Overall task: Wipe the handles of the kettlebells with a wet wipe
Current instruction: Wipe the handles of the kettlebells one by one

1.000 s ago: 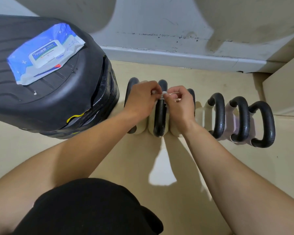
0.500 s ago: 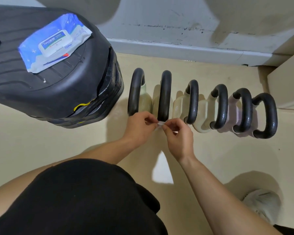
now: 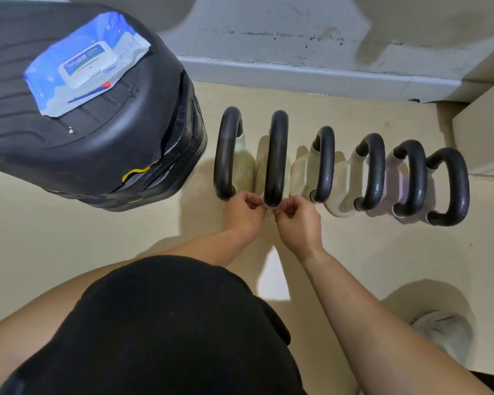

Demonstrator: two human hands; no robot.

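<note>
View from above, looking down at a pale beige floor that fills most of the frame. Along the top runs a grey-white wall, scuffed with dark specks, with a light baseboard where it meets the floor. Six kettlebells stand in a row across the middle, from centre to right, each with a pale body and a black looped handle. At the upper left sits a large black ribbed case with a strip of yellow near its lower edge; a blue and white wipe pack lies flat on top of it. A pale box edge shows at the far right. Both hands meet at the near end of the second handle from the left. The left hand and right hand are close together, fingers pinched on a small white wipe pressed around the bottom curve of that handle. Bare forearms reach up from the lower frame. A knee in black cloth fills the lower left, and a white shoe rests on the floor at lower right.
</note>
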